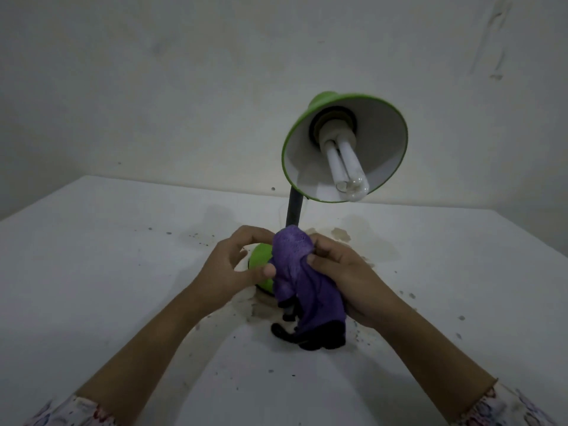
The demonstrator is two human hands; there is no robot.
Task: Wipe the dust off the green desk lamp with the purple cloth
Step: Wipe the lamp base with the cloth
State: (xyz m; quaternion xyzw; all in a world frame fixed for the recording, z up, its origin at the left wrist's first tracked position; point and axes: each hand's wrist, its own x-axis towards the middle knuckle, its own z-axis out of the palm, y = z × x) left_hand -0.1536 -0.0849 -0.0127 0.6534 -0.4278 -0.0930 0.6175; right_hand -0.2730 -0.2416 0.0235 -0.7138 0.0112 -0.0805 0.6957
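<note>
Left hand (236,259): fingers curled loosely around the near side of the green desk lamp (344,149), at its base, thumb tip just touching the cloth edge. Whether it truly grips the base or only steadies it, cannot tell.

Just right of it, the purple cloth (302,278) is bunched over the foot of the lamp's dark stem and drapes down toward the table (107,241), its dark lower edge lying on the surface.

Right hand (341,278): pinches the cloth between thumb and fingers, wrapped about the stem.

Judgement: step in hand is wiping the stem. Best done with the left hand bracing the base while the right slides the cloth upward, keeping it snug.

Hidden: most of the base, the stem foot, the right fingertips. Dust itself not discernible. Shade sits above and right of both hands, untouched.
</note>
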